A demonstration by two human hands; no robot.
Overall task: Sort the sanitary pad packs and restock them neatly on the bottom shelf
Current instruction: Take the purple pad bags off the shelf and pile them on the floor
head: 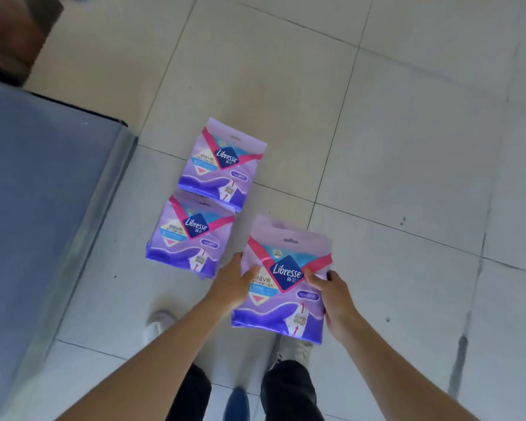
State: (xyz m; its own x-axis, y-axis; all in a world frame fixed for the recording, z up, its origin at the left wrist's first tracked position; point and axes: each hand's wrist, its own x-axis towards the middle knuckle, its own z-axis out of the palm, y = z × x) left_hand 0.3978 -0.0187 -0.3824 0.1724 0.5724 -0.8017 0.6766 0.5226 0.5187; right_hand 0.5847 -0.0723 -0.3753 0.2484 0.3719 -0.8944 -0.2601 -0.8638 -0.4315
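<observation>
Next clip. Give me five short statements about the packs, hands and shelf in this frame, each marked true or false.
1. The left hand and right hand both grip the held pack. True.
2. Two more packs, the far pack and the near pack, lie on the tiled floor. True.
3. The packs on the floor are green. False: they are purple with a pink band.
4. The held pack rests on the shelf. False: it is in the hands, over the floor, to the right of the shelf.
5. The floor packs lie right of the held pack. False: they lie to its left.
</observation>
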